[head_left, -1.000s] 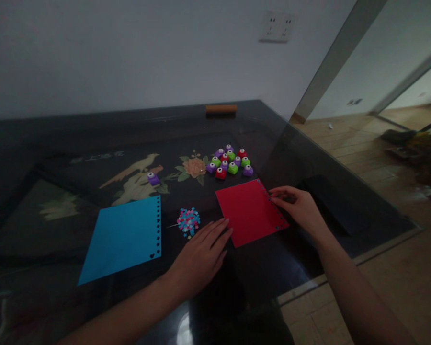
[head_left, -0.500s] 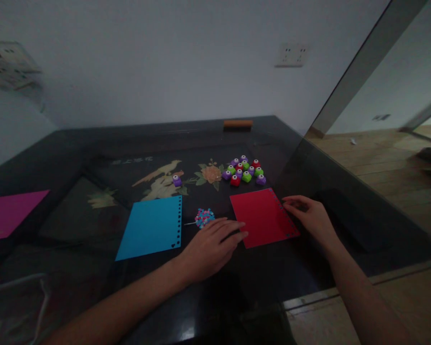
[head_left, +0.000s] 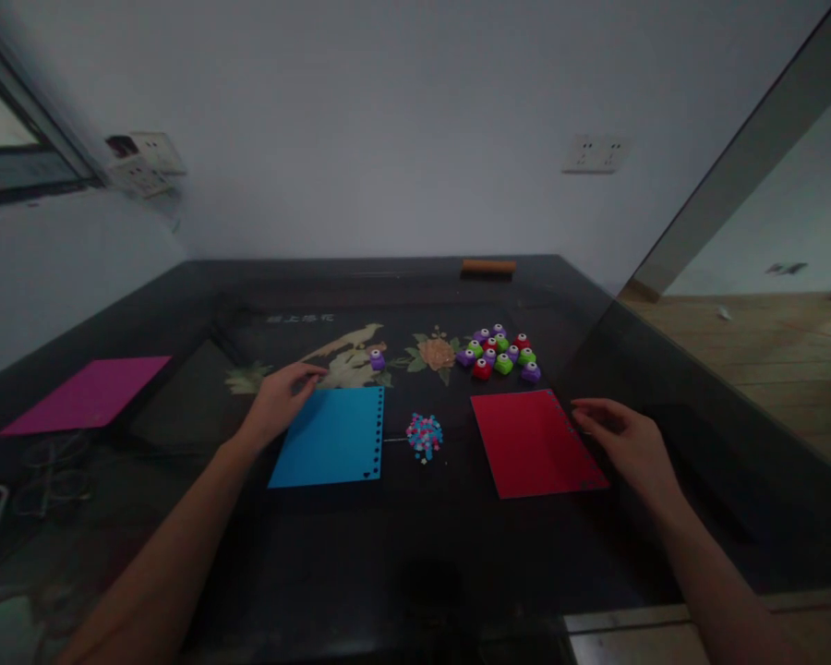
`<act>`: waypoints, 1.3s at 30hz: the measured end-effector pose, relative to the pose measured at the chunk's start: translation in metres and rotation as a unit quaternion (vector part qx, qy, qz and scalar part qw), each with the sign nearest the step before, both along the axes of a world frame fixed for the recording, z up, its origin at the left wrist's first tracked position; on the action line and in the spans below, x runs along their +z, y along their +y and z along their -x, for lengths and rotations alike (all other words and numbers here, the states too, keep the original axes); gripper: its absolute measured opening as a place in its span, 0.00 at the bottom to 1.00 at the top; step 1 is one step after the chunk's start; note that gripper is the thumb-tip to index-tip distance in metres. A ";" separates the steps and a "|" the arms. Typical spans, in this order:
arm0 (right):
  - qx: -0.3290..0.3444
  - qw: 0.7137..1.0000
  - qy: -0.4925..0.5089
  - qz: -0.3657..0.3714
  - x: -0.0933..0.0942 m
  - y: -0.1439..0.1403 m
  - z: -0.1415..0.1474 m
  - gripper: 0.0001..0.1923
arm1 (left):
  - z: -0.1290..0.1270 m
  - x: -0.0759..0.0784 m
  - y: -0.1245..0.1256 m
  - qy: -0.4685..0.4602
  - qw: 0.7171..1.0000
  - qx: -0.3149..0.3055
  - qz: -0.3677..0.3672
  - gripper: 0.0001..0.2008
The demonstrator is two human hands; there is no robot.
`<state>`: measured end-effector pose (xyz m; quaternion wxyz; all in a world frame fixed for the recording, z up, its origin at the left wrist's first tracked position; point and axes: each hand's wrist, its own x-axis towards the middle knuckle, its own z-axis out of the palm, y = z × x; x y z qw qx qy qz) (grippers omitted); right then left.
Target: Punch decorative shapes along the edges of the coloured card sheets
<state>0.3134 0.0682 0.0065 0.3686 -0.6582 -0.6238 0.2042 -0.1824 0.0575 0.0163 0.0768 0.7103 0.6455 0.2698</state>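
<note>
My left hand [head_left: 281, 399] reaches over the far left corner of the blue sheet [head_left: 332, 439], its fingers stretched out and nothing visible in them. Dark cut-outs, among them a heart, line that sheet's right side. At the right edge of the red sheet [head_left: 536, 443] is my right hand [head_left: 623, 441], thumb and forefinger brought close together; anything between them is too small to make out. Small dark marks run along this edge. Between the two sheets lies a pile of tiny pink, blue and white pieces [head_left: 425, 434], with a thin pale stick [head_left: 394, 441] beside it.
Several purple, green and red one-eyed toys [head_left: 502, 354] cluster behind the red sheet. A lone purple one [head_left: 377, 359] stands behind the blue sheet. A magenta sheet [head_left: 93, 392] and a cable [head_left: 55, 471] lie left; an orange-brown roll [head_left: 488, 267] rests by the wall.
My left hand has moved from the red sheet's left edge, across the tiny pieces, to the blue sheet's far left corner. My right hand stays beside the red sheet. The view has shifted left.
</note>
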 end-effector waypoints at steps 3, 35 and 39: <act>-0.007 1.000 -0.008 -0.022 0.016 -0.005 0.017 0.17 | 0.008 0.001 0.001 0.017 0.999 -0.028 0.012 0.15; 0.360 0.906 -0.220 0.025 0.011 0.040 0.264 0.38 | 0.018 -0.007 -0.003 0.075 0.983 -0.074 0.153 0.32; 0.363 0.905 -0.218 0.028 0.008 0.041 0.267 0.34 | 0.016 -0.006 -0.004 0.074 0.981 -0.066 0.167 0.31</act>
